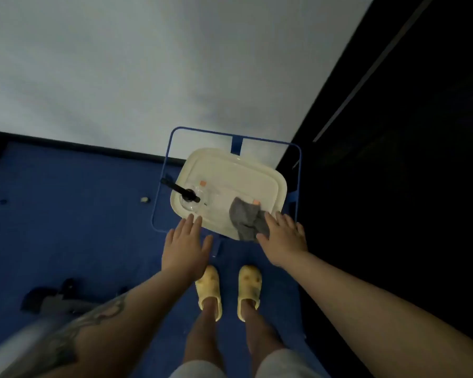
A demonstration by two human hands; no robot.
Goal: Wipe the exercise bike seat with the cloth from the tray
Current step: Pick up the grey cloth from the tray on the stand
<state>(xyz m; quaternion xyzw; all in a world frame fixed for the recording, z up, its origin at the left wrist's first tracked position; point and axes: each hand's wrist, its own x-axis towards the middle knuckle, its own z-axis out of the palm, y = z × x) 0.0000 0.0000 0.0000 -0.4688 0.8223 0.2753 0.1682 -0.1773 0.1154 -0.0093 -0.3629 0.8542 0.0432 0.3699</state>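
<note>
A crumpled grey cloth [247, 220] lies at the near right corner of a cream tray [246, 170], partly hanging over its rim. My right hand [283, 240] lies flat with its fingers spread, its fingertips touching the cloth's right edge. My left hand [185, 245] hovers open at the tray's near left edge, holding nothing. A clear spray bottle with a black nozzle [187, 196] lies on the tray's left side. The bike seat is out of sight.
The tray rests on a blue wire-frame stand [163, 175] against a white wall. Blue carpet covers the floor. A dark wall or panel [393, 186] rises on the right. A grey and black equipment base [52, 300] sits at lower left. My feet in yellow slippers [230, 290] stand below the tray.
</note>
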